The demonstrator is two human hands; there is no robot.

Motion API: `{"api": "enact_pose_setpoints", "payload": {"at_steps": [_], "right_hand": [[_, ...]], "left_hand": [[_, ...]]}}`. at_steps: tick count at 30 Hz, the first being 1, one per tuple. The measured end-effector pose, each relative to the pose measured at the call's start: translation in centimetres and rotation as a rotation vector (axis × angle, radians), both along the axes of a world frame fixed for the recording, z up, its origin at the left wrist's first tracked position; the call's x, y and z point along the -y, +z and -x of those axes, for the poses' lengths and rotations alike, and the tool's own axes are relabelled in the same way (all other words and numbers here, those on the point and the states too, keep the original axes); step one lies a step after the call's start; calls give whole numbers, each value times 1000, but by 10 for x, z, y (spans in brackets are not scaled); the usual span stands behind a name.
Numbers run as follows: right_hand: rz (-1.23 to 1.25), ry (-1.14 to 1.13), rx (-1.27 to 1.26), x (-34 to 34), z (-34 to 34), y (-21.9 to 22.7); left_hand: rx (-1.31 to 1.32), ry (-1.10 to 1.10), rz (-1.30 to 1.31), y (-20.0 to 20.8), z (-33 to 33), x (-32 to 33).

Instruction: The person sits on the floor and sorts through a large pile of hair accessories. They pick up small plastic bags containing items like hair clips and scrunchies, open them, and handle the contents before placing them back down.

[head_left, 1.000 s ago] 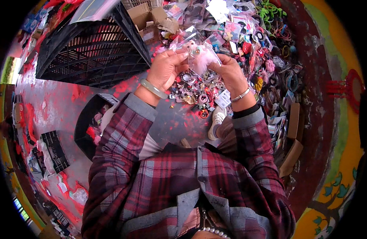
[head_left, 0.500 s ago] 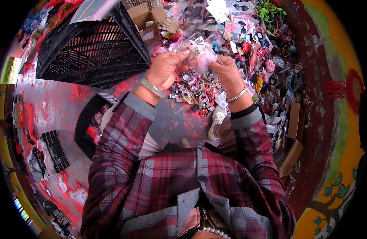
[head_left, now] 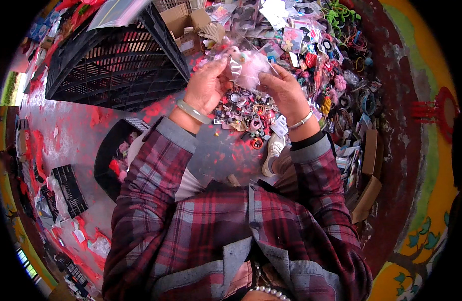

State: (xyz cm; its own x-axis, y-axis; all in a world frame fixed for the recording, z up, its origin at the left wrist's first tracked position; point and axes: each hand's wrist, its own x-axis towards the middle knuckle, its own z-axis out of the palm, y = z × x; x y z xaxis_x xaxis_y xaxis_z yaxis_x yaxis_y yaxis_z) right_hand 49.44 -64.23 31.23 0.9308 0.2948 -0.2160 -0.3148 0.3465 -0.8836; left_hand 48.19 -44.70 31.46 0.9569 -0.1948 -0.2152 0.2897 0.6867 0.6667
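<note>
Between my two hands is a clear plastic bag (head_left: pixel 236 70) with a fluffy pink plush trinket (head_left: pixel 251 69) in it. My left hand (head_left: pixel 207 86) pinches the bag's left edge, thumb on top. On the other side, my right hand (head_left: pixel 285 90) grips the right edge between thumb and fingers. A pale bangle (head_left: pixel 192 112) is on my left wrist and a silver one (head_left: pixel 299 120) on my right. Below the bag, a heap of small hair ties and trinkets (head_left: pixel 248 114) lies on the floor.
A black plastic crate (head_left: pixel 118 62) lies tipped at the upper left, with a black tub (head_left: pixel 108 163) nearer me. Cardboard boxes (head_left: pixel 185 25) stand beyond. A large pile of packaged accessories (head_left: pixel 296 37) spreads to the right, beside more cardboard (head_left: pixel 367 198). My shoe (head_left: pixel 274 153) is by the small heap.
The pink trinket now lies further under the plastic, its fluffy part turned more toward me. My right thumb has shifted over the bag's right side. My left hand has hardly moved.
</note>
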Motion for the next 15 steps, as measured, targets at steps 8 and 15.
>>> {"api": "enact_pose_setpoints", "payload": {"at_steps": [8,15], "right_hand": [[-218,77,-129,-8,6,14],[-243,-177,-169,-18,4,5]], "left_hand": [[14,166,184,-8,-6,-7],[48,185,268,-9,-2,11]]}}
